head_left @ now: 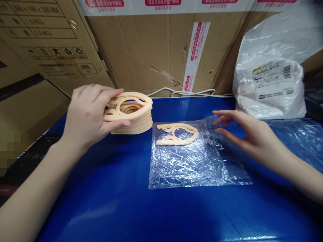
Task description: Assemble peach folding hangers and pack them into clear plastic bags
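Far left: a printed carton [55, 23]; beside it the left hand [87, 109], palm down on the left end of a stack [137, 116] of cream curved pieces; thumb along the near edge, fingers over the far edge, so it grips the upper part (how many layers sit in the grasp, I cannot tell); the stack stands on the blue tabletop [101, 205], its rounded end pointing right.

Next, just right of the stack and a little nearer the camera: a clear plastic bag [181, 164], flat and creased; over its upper left part lies a single piece [176, 142] of the same outline (on the film or inside it, not clear).

Key relation: the single piece lies to the right of the left hand, with the stack's right end in between, and to the left of the right hand [234, 126]; its long axis runs left to right, two free tips toward the stack, rounded end toward the right hand, which is the nearer of the two.

Right hand: grasping nothing, fingers extended, thumb apart, at the bag's upper right side; contact with the film cannot be told; behind it stands a white parcel [272, 84], labelled.
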Available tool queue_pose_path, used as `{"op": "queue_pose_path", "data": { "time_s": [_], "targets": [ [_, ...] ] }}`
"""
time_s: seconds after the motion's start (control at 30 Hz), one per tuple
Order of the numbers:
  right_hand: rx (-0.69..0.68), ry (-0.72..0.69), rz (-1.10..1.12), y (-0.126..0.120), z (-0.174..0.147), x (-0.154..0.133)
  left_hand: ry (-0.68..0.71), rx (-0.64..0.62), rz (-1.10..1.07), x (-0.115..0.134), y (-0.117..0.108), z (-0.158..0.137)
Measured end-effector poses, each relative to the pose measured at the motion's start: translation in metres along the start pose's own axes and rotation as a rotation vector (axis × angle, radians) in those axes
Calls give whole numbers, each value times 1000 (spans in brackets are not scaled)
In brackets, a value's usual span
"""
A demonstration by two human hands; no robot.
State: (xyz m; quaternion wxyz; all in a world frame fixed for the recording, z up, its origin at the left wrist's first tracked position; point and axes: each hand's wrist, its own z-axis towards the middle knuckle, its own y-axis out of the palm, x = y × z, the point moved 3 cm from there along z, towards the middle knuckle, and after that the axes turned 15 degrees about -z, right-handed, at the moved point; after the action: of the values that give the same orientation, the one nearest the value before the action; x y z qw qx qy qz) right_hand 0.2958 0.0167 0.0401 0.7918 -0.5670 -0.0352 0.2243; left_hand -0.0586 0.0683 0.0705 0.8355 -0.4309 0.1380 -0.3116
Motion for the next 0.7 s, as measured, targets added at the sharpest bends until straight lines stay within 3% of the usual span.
{"op": "queue_pose_path", "data": {
  "time_s": [0.07, 0.17, 0.23, 0.3, 0.47, 0.7],
  "targets": [
    [-26, 44, 118, -4, -2, -10, 118, 64, -15, 26, -3, 0],
    [-157, 102, 391, -3, -8, -30, 270, 51, -148, 72, 1, -3],
    [-232, 68, 513, -1, -13, -45, 322, 12, -187, 99, 9, -5],
    [-232, -23, 485, 1, -17, -56, 369, -14, -236, 117, 17, -8],
    [-186, -245, 225, 3, -22, -67, 363, -18, -311, 130, 26, -11],
    [-178, -310, 161, 1, -23, -69, 344, -8, -373, 137, 28, -13]
  ]
}}
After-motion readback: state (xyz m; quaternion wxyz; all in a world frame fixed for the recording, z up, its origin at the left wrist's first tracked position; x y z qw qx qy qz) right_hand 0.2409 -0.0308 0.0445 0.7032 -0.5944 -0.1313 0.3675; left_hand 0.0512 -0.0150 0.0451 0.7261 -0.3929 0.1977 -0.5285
